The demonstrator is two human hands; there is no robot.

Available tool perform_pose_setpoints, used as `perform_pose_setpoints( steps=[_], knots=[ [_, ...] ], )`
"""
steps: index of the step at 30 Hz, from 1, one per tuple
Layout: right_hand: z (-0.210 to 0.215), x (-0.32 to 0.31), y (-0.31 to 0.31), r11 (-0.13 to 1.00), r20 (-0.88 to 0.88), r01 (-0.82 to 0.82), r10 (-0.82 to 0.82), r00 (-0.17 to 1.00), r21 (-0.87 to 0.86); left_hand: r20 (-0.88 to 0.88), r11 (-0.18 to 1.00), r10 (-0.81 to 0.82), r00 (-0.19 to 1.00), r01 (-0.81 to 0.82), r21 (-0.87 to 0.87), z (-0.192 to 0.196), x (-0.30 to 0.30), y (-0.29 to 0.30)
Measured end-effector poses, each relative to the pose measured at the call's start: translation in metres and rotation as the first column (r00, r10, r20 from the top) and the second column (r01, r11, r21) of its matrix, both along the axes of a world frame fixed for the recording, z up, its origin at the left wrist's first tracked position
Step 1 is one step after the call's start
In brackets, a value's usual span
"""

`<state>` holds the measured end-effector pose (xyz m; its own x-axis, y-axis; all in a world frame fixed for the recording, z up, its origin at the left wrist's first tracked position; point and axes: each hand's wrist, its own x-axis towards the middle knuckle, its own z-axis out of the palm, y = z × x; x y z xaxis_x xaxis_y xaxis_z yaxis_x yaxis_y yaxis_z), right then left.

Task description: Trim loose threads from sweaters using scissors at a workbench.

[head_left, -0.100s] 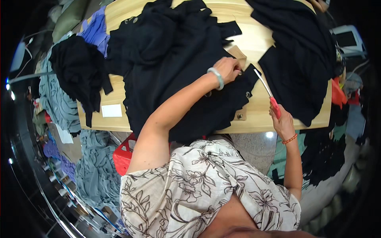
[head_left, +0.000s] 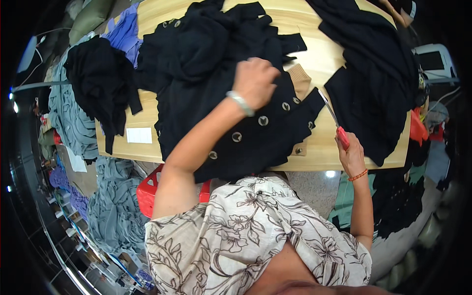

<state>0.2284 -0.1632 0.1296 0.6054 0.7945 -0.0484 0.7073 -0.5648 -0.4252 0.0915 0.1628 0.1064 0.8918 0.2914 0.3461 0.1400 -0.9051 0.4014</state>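
Note:
A black knit garment [head_left: 196,108] is spread over the middle of the wooden table, a row of large round metallic buttons [head_left: 263,121] along its near part. My left hand [head_left: 255,83] is over this garment, above the button row; motion blurs its fingers, and I cannot make out anything in them. My right hand [head_left: 352,155] holds scissors [head_left: 337,120] by their red handles, at the table's near right edge. The blades point up and left, their tip beside the garment's right-hand end. Tan ribbed knit [head_left: 299,78] shows from under the black garment.
More black garments lie on the table's right [head_left: 368,83] and left [head_left: 98,83], with a purple cloth [head_left: 123,37] at the far left. A white paper slip [head_left: 139,135] is near the front edge. Grey-green fabric [head_left: 118,206] and a red stool [head_left: 147,196] stand below. A grey-white device [head_left: 434,61] is at right.
My left hand has moved left and slightly away from me, off the garment's right-hand end, and the button row now shows. My right hand still holds the scissors in nearly the same place.

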Motion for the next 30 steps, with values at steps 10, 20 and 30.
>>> perform_pose_setpoints(
  steps=[10,20,30],
  knots=[
    [0.052,-0.016,0.156,0.988,-0.184,-0.089,0.111,0.977,0.124,0.089,0.944,0.321,0.943,-0.326,0.055,-0.01,-0.153,0.138],
    [0.053,-0.129,0.356,0.715,0.035,-0.342,0.406,0.913,0.611,0.532,0.909,-0.08,0.843,0.281,-0.308,0.152,-0.162,0.043],
    [0.025,-0.065,0.38,0.902,0.151,-0.153,0.099,0.984,0.404,0.339,0.951,0.256,0.905,-0.299,0.08,0.129,-0.255,0.085]
  ],
)
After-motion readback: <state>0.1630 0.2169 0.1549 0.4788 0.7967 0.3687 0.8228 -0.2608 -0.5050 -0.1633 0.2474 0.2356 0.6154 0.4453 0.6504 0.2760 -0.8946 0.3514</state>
